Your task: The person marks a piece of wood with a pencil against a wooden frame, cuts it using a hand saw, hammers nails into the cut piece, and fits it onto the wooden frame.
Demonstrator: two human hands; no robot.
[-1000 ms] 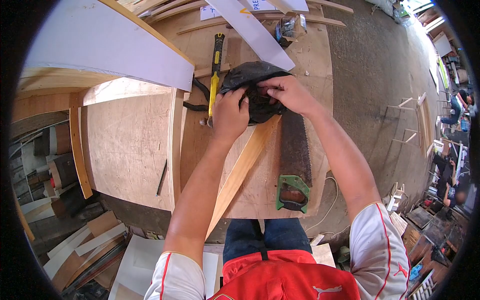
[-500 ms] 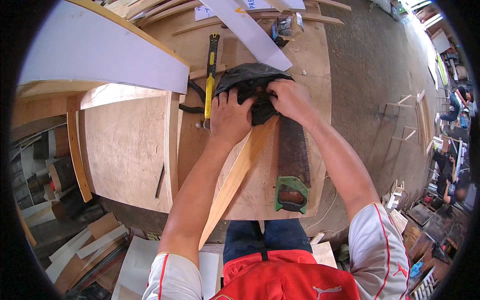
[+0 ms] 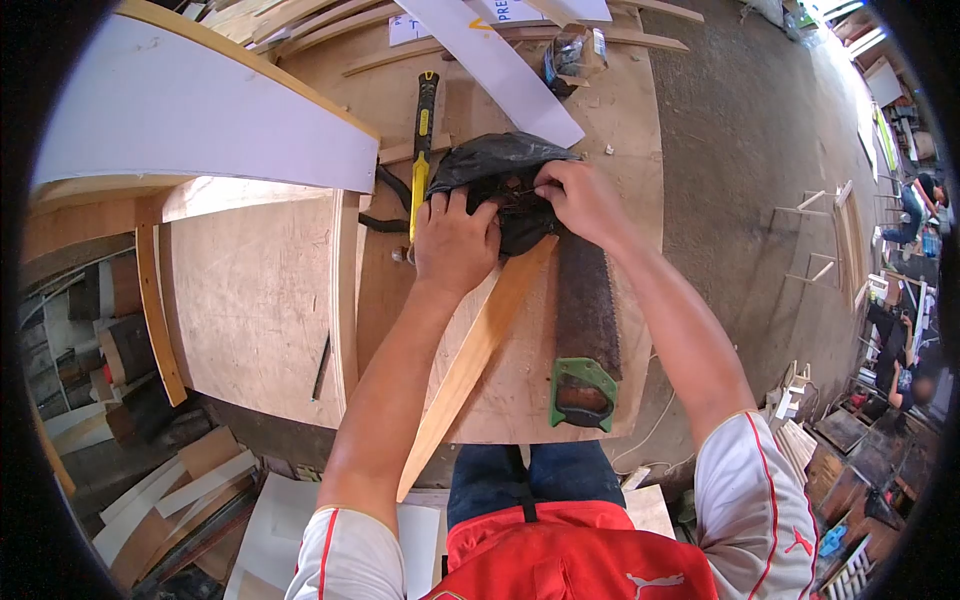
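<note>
A crumpled black plastic bag (image 3: 510,152) lies with its mouth open on the wooden workbench (image 3: 630,200). Small dark and brownish pieces (image 3: 515,192) show inside, too small to name surely. My left hand (image 3: 455,240) is closed on the bag's near left edge, fingers curled over the rim. At the bag's right side, my right hand (image 3: 585,198) pinches thumb and forefinger together over the opening; a thin bit seems to be at the fingertips, but its kind is unclear. Left of the bag lies a yellow-and-black hammer (image 3: 424,130), beside black-handled pliers (image 3: 390,200) partly hidden by it.
A handsaw with green handle (image 3: 583,392) lies to the right of a slanting wood strip (image 3: 480,345). A white-faced panel frame (image 3: 210,110) stands at left. A white board (image 3: 500,70) and a clear package (image 3: 575,58) are farther back. People work at far right.
My right hand has drawn its fingertips slightly up out of the bag's opening, now pinched together. My left hand has shifted slightly left and still holds the bag, whose contents show more.
</note>
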